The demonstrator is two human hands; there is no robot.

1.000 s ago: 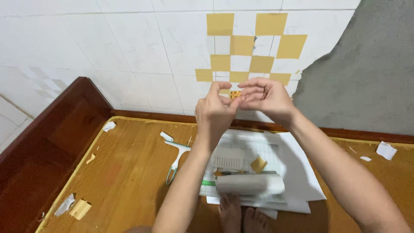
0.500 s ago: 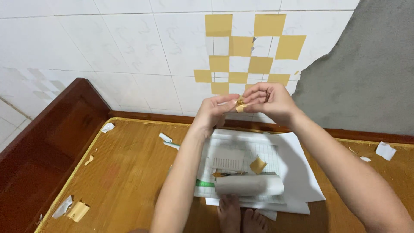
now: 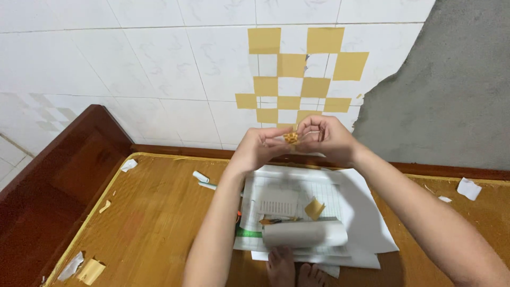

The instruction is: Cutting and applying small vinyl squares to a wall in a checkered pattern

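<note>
My left hand [image 3: 258, 150] and my right hand [image 3: 324, 139] are raised together in front of the tiled wall. Between their fingertips they pinch a small crumpled yellow piece of paper [image 3: 291, 138]. Behind them the white tiles carry a checker pattern of yellow squares [image 3: 291, 66]. Below my hands, on the wooden surface, lie white sheets of paper [image 3: 361, 212], a grey paper roll [image 3: 304, 234] and a small yellow paper square [image 3: 314, 208].
The wooden surface [image 3: 154, 212] has a raised dark wooden frame [image 3: 58, 175] at the left. Paper scraps [image 3: 85, 268] lie at the lower left, more scraps [image 3: 468, 188] at the right. My bare feet [image 3: 295, 271] show at the bottom. Grey bare wall [image 3: 451, 90] is at the right.
My hands have stayed raised and close together, working the yellow piece between the fingertips. My left arm now hides the white-handled scissors that lay left of the sheets.
</note>
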